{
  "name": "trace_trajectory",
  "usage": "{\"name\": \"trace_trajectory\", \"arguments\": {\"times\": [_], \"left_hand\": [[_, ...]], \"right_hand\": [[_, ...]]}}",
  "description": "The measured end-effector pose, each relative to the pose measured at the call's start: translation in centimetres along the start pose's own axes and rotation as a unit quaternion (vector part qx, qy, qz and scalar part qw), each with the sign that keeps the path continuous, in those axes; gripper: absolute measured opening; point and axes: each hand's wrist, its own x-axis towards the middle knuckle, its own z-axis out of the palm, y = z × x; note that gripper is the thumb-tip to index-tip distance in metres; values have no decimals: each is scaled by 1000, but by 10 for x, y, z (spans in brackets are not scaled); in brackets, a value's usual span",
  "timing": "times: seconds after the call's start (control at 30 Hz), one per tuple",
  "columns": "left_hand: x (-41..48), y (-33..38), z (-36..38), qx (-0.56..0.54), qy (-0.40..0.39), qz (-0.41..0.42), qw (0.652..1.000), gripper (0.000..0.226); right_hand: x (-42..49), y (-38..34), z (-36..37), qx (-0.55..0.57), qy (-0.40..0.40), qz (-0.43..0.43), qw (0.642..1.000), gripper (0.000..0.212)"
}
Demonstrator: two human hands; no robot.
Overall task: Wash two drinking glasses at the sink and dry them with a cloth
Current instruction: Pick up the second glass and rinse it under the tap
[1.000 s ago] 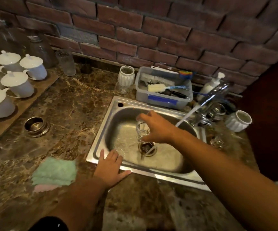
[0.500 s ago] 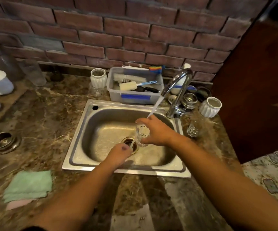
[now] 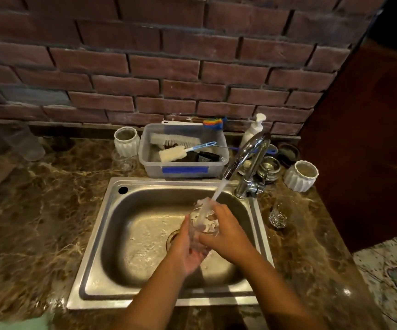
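A clear drinking glass [image 3: 201, 231] is held over the steel sink [image 3: 111, 236], under the stream running from the chrome tap [image 3: 252, 158]. My left hand [image 3: 185, 248] cups the glass from below and the left. My right hand [image 3: 228, 232] grips it from the right, fingers around its rim. Water splashes into and over the glass. A second clear glass [image 3: 277, 216] stands upright on the counter right of the sink. The corner of a green cloth [image 3: 23, 323] shows at the bottom left edge.
A plastic tub [image 3: 183, 169] with brushes stands behind the sink. White ribbed cups [image 3: 126, 141] [image 3: 301, 176], a soap pump bottle [image 3: 254, 128] and small metal bowls [image 3: 268, 167] line the back. A brick wall rises behind; a dark wooden panel [image 3: 371, 139] stands at right.
My left hand came off the sink's front rim and rose to join my right hand on the glass. The glass moved up into the water stream. The view shifted right.
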Motion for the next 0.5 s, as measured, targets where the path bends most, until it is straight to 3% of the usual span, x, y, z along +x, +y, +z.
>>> {"name": "trace_trajectory", "arguments": {"times": [0.17,0.3,0.4,0.5], "left_hand": [[14,4,7,-32,-28,-42,998,56],[20,6,-1,30,-45,-45,998,63],[18,7,-6,44,-32,-34,998,62],[18,10,-12,52,10,-5,999,55]], "right_hand": [[8,21,2,156,26,83,984,66],[15,28,-2,207,11,99,973,42],[19,28,1,182,-7,97,978,41],[22,28,2,56,-18,40,997,45]]}}
